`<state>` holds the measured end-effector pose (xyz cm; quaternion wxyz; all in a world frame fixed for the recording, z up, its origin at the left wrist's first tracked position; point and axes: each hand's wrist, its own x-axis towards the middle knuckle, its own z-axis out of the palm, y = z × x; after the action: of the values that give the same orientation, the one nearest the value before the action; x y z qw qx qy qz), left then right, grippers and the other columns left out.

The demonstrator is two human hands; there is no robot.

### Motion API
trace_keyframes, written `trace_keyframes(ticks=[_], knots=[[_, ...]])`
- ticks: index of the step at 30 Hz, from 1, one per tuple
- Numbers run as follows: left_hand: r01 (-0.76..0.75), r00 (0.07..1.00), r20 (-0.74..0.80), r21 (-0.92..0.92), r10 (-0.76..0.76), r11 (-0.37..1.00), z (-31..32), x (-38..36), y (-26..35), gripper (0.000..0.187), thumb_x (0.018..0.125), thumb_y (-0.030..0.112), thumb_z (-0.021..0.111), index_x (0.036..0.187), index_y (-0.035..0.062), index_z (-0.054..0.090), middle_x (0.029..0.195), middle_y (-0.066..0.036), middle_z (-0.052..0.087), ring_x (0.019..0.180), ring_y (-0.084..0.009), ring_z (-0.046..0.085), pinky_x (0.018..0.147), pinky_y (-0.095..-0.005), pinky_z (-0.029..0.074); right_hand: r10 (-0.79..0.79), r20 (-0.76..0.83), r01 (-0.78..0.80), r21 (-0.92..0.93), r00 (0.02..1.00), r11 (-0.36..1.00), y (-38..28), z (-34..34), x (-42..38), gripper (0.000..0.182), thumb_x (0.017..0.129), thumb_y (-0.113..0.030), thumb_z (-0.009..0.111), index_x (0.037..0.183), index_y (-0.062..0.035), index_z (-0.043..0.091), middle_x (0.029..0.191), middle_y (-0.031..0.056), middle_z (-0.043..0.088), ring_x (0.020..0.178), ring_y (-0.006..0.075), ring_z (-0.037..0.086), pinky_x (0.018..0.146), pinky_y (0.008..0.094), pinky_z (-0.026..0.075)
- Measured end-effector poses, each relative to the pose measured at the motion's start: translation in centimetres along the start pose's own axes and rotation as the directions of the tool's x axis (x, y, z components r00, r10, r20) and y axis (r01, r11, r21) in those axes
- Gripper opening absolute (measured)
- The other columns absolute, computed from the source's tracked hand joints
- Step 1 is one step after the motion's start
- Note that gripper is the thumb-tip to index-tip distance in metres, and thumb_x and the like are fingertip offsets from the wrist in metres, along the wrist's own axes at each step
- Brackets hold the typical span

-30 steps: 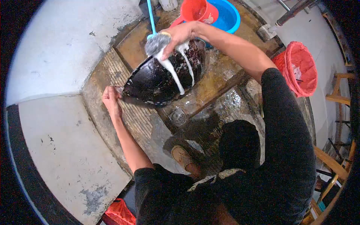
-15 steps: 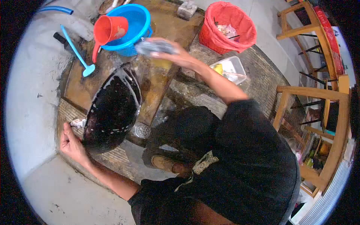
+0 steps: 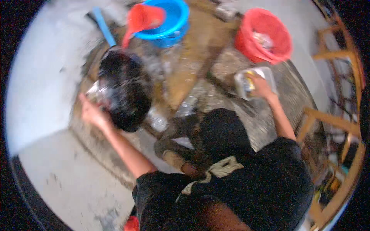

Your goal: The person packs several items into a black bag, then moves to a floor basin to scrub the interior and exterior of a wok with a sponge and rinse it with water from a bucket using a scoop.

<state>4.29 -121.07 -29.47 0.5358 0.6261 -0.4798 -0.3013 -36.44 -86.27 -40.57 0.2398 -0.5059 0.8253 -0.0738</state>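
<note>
My left hand (image 3: 94, 114) is closed on the light-coloured side handle of a black wok (image 3: 125, 90), which is tilted up on its side and wet. On the right, my right hand (image 3: 261, 85) reaches into a clear plastic box (image 3: 269, 73), its fingers curled down over something. A yellow item (image 3: 249, 75) shows at the fingertips, along with a greyish patch; blur hides what exactly is gripped. The wok's far rim is close to a long-handled light blue tool (image 3: 103, 25), whose lower end is hidden.
A blue basin (image 3: 179, 29) with a red dipper (image 3: 144, 18) at its rim stands beyond the wok. A bin with a red liner (image 3: 264, 36) is at the back right, behind the box. A white wall (image 3: 42, 88) bounds the left; wooden stools (image 3: 331, 119) line the right.
My right hand has moved from above the wok, where it held a blurred greyish object, right into the plastic box. My left hand still holds the wok, now turned and tilted differently. The view has shifted.
</note>
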Motion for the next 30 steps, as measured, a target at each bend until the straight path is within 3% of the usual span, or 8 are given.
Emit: trace_keyframes(ticks=[9,13,19,23,25,27,28,30], knots=[[-0.087,0.98,-0.186,-0.056,0.075,0.995,0.2,3.1,-4.5,0.047,0.088,0.036,0.06,0.055,0.0059,0.048,0.052,0.002,0.043,0.046,-0.0073,0.039,0.042,-0.0245,0.039,0.189,0.198,-0.077,-0.469,0.962,0.88,6.5,6.3,3.5,0.094,0.063,-0.019,0.07,0.14,-0.0055,0.018,0.134,0.0328,0.031,0.119,0.0467,0.039,0.097,0.0495,0.038],[-0.08,0.981,-0.178,0.019,0.082,0.997,-1.4,5.5,-4.8,0.043,0.088,0.037,0.06,0.07,-0.0016,0.061,0.054,-0.002,0.053,0.045,-0.0086,0.046,0.042,-0.0241,0.039,-0.165,0.197,0.135,0.156,0.966,0.978,8.7,2.2,3.1,0.066,0.079,-0.021,0.065,0.135,-0.0037,0.035,0.138,0.0202,0.037,0.128,0.0311,0.036,0.104,0.039,0.031],[-0.112,0.99,0.082,0.008,0.111,0.994,-4.0,9.3,-7.0,0.044,0.086,0.039,0.06,0.08,-0.0043,0.065,0.062,-0.006,0.062,0.045,-0.0081,0.05,0.045,-0.0244,0.041,0.119,0.231,-0.249,0.688,0.966,0.681,7.8,-4.4,-0.3,0.063,0.082,-0.025,0.065,0.134,-0.0053,0.038,0.122,0.0116,0.053,0.11,0.0217,0.052,0.097,0.0352,0.039],[-0.283,0.957,0.048,0.393,0.287,0.875,-5.2,12.2,-9.6,0.034,0.085,0.031,0.06,0.091,-0.002,0.067,0.072,-0.009,0.066,0.066,-0.0176,0.061,0.066,-0.0309,0.049,0.336,0.125,-0.307,0.761,0.934,0.572,7.0,-5.1,-0.4,0.064,0.081,-0.028,0.068,0.132,-0.0027,0.039,0.117,0.0124,0.057,0.105,0.0204,0.056,0.093,0.0351,0.043],[-0.295,0.943,-0.028,0.386,0.331,0.874,-5.0,10.6,-8.4,0.031,0.086,0.027,0.057,0.098,0.0008,0.067,0.078,-0.01,0.067,0.078,-0.0222,0.063,0.077,-0.0332,0.047,0.231,0.06,-0.186,0.798,0.971,0.573,8.3,-3.4,0.0,0.069,0.078,-0.031,0.07,0.133,-0.0022,0.039,0.118,0.0119,0.057,0.105,0.0219,0.056,0.095,0.0354,0.043],[-0.512,0.839,0.062,0.43,0.541,0.744,-5.8,12.6,-11.2,0.027,0.086,0.02,0.055,0.101,0.0015,0.067,0.082,-0.011,0.069,0.076,-0.0211,0.063,0.072,-0.0339,0.048,0.12,0.154,-0.194,0.683,0.981,0.704,6.0,-3.5,0.8,0.08,0.073,-0.039,0.074,0.135,-0.0049,0.037,0.128,0.0124,0.049,0.119,0.0256,0.045,0.103,0.038,0.035],[-0.343,0.934,0.047,0.395,0.355,0.852,-5.8,12.0,-10.2,0.028,0.086,0.023,0.056,0.095,0.0006,0.069,0.08,-0.011,0.069,0.071,-0.0204,0.063,0.068,-0.0356,0.049,0.141,0.141,-0.195,0.537,0.98,0.821,4.9,-3.6,0.4,0.082,0.07,-0.043,0.075,0.134,-0.0082,0.039,0.133,0.0119,0.044,0.124,0.0255,0.039,0.105,0.0385,0.031],[-0.353,0.91,-0.027,0.475,0.414,0.806,-5.7,12.9,-11.6,0.035,0.085,0.033,0.057,0.086,0.0009,0.069,0.073,-0.01,0.068,0.064,-0.0202,0.061,0.062,-0.0359,0.047,-0.003,0.272,-0.134,0.481,0.962,0.866,2.8,-3.8,0.5,0.073,0.07,-0.036,0.077,0.129,-0.0098,0.043,0.132,0.0104,0.042,0.124,0.0238,0.038,0.104,0.0364,0.031]])
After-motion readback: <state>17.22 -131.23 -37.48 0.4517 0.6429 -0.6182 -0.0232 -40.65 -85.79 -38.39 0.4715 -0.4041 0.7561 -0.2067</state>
